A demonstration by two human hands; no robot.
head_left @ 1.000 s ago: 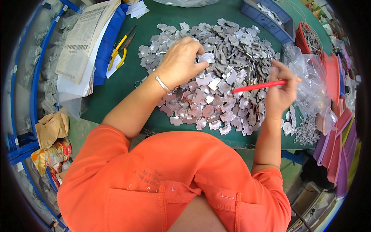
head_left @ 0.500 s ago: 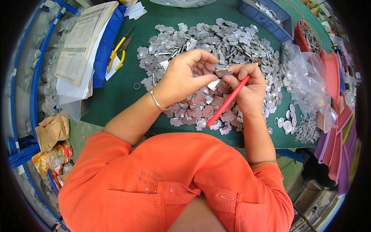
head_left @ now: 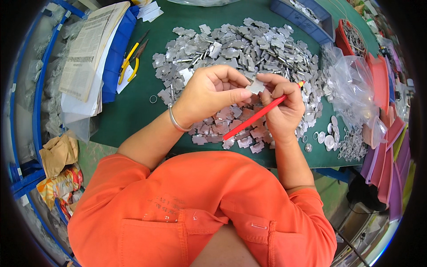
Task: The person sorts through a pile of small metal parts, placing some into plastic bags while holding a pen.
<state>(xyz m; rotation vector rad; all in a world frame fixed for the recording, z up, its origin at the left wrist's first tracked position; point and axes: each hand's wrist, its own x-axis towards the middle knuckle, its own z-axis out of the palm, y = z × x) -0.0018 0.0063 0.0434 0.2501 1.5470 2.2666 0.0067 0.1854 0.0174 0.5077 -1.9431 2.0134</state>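
Between both hands, over a wide heap of flat metal pieces [head_left: 249,40], a small silvery metal piece [head_left: 255,86] with notched edges is held up. My left hand [head_left: 213,91], with a bangle at the wrist, pinches its left side between thumb and fingers. The fingertips of my right hand [head_left: 284,104] close on the piece's right side. That same hand also grips a red pen-like stick [head_left: 253,121], yellow at its upper end, slanting down to the left across the heap.
Two yellow-handled pliers [head_left: 129,62] lie left of the heap, beside a blue bin [head_left: 118,58] topped with papers. At the right are a clear plastic bag [head_left: 353,84], metal rings [head_left: 353,142] and round discs [head_left: 330,141]. A blue-grey tray [head_left: 302,20] and a red basket [head_left: 349,40] stand behind.
The metal piece has turned so its flat bright face shows. My left hand has closed in on it, and the red stick has swung flatter, its lower end shifting left.
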